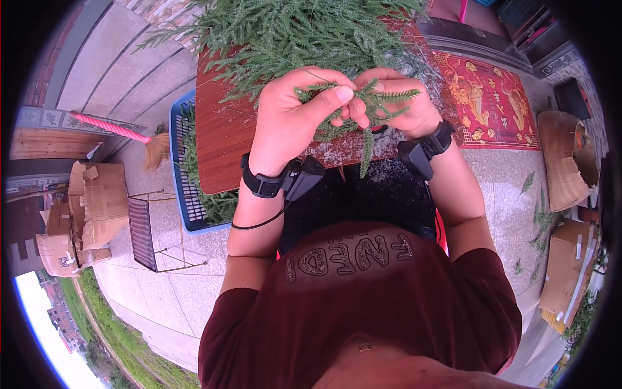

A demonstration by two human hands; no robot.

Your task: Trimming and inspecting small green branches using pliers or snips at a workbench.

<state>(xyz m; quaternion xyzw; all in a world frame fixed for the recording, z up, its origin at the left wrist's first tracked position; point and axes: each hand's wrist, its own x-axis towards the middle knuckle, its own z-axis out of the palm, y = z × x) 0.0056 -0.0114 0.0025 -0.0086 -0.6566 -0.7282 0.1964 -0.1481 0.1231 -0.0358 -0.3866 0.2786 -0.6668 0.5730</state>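
Both my hands meet over the near edge of a reddish-brown table. My left hand is closed, thumb pressed on its fingers, pinching a green artificial pine sprig. Close beside it, my right hand is closed on the same sprig, whose needled tips fan out to the right and hang down in front. Part of the right fingers is hidden behind the greenery. A large heap of similar green sprigs covers the far part of the table, with white flecks scattered around.
Left of the table stands a blue plastic basket holding more greenery. Farther left are a small metal-framed stool, a broom and cardboard boxes. A red patterned mat and more cartons lie to the right.
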